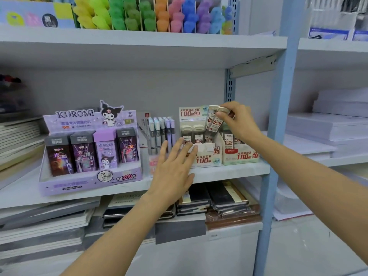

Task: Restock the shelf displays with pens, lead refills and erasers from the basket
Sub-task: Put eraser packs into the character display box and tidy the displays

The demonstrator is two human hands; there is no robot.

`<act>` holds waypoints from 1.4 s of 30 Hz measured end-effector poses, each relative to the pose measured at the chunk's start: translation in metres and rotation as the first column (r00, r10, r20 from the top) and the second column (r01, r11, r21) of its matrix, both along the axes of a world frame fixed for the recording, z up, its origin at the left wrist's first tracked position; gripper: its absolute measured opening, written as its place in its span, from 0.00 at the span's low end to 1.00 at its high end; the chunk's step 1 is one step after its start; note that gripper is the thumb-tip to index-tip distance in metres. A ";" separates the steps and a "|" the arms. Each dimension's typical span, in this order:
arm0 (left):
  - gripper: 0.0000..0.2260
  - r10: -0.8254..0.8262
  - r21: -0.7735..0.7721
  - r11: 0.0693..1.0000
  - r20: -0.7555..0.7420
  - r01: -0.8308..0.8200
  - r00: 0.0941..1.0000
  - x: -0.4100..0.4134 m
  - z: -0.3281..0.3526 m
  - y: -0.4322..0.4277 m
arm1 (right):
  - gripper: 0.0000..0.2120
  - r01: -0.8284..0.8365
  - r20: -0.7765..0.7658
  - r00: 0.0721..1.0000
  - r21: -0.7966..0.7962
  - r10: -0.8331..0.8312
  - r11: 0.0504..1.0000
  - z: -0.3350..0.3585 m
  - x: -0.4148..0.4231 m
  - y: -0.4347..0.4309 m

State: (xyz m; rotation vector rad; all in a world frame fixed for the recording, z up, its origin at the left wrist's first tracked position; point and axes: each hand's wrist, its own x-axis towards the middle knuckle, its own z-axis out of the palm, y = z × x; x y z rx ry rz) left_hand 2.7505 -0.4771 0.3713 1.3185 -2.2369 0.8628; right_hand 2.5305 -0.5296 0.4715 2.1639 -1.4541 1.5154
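We face a white metal shelf (229,172) with pale blue uprights. On its middle board, to the left, stands a large purple Kuromi display box (89,152) with four upright cases of lead across its front. Below that board lie stacks of notebooks (219,200), and stacks of white paper (318,124) fill the bay to the right. Near the right end of the middle board stand two small white display boxes side by side, one marked 0.5 (205,156) and one marked 0.7 (241,156); both hold upright tubes of lead refills. Between the Kuromi box and the 0.5 box leans a pack of pens (162,132) in pastel colours.

Our left hand (173,168) reaches forward, its fingers (180,146) straight and spread wide. The fingertips are at the front of the 0.5 box; we cannot tell whether they touch it.

Our right hand (239,120) is raised above the two boxes. Its fingers (225,116) pinch two lead refill tubes (214,120) by their cream caps; the tubes hang tilted above the back row of the 0.5 box.
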 end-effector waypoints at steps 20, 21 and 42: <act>0.32 -0.009 -0.019 1.000 0.011 0.009 1.000 -0.001 -0.003 0.000 | 0.16 0.198 -0.258 0.948 0.020 -0.186 0.980 -0.025 0.019 -0.010; 0.31 -0.032 -0.021 0.999 0.003 0.032 0.999 0.000 -0.003 0.002 | 0.17 0.171 -0.234 0.958 0.004 -0.165 0.985 -0.026 0.019 -0.006; 0.16 0.344 0.822 0.570 -0.232 -0.006 0.910 0.122 -0.404 0.187 | 0.11 -0.076 -0.098 0.766 0.967 0.635 0.241 -0.487 0.112 0.169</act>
